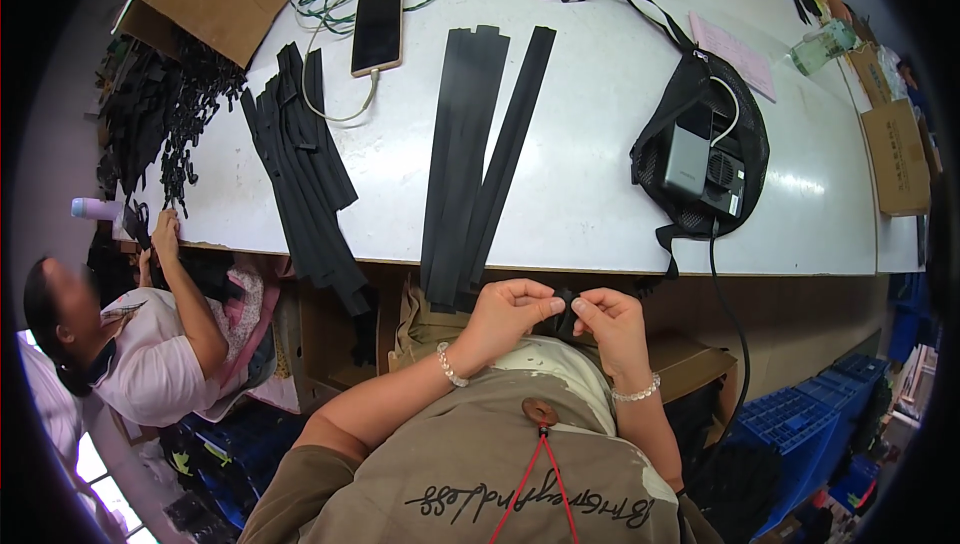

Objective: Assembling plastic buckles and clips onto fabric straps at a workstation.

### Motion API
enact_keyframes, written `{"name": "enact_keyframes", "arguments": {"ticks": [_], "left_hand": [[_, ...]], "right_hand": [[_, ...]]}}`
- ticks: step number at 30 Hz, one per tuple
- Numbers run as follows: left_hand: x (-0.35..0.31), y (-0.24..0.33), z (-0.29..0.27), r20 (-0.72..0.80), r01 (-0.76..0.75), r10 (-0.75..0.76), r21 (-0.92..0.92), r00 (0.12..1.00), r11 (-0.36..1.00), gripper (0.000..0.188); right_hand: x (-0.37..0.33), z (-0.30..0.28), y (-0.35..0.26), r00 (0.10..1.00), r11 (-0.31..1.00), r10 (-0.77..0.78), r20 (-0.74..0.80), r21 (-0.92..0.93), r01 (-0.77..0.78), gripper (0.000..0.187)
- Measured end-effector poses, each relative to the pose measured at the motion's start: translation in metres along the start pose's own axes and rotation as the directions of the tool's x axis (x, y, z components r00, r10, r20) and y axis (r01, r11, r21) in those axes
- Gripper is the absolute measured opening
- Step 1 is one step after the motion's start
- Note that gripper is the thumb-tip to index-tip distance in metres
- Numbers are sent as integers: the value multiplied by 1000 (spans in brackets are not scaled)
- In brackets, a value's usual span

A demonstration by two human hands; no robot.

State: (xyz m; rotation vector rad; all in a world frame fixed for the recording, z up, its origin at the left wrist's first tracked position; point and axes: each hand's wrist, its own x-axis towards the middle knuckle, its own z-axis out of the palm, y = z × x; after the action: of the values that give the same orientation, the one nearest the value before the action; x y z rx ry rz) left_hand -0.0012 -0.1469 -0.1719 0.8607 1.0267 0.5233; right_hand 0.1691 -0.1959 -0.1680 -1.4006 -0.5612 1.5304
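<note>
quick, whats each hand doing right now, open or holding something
Left hand: closed, thumb and finger pinching a small black piece.
Right hand: closed, pinching the same black piece.

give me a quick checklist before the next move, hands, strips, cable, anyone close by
1. Left hand pinching the small black piece: ok.
2. Right hand at the same piece: ok.
3. Piece's shape and facing: cannot tell, fingers hide most of it.
4. Middle stack of black strips wholly on the table: not ok, its near end hangs over the edge.
5. White cable clear of the left bundle of strips: not ok, they cross.
6. Co-worker's hand away from yours: ok, far left.
</note>
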Motion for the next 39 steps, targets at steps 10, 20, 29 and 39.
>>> {"name": "enact_keyframes", "arguments": {"ticks": [10,20,29,39], "left_hand": [[11,-15,3,-50,150,-187,-414,981,898,17],[13,-17,9,-73,93,-152,-513,986,853,14],[14,-13,11,-50,107,-159,-545,986,832,10],[-20,27,11,-6,-294,297,-159,955,942,9]], "right_hand": [[19,9,17,989,993,-97,-109,56,103,7],[20,19,25,961,979,-171,-219,70,190,4],[18,28,24,952,965,-156,-264,166,204,3],[-10,23,-22,772,767,-635,27,-97,634,8]]}}
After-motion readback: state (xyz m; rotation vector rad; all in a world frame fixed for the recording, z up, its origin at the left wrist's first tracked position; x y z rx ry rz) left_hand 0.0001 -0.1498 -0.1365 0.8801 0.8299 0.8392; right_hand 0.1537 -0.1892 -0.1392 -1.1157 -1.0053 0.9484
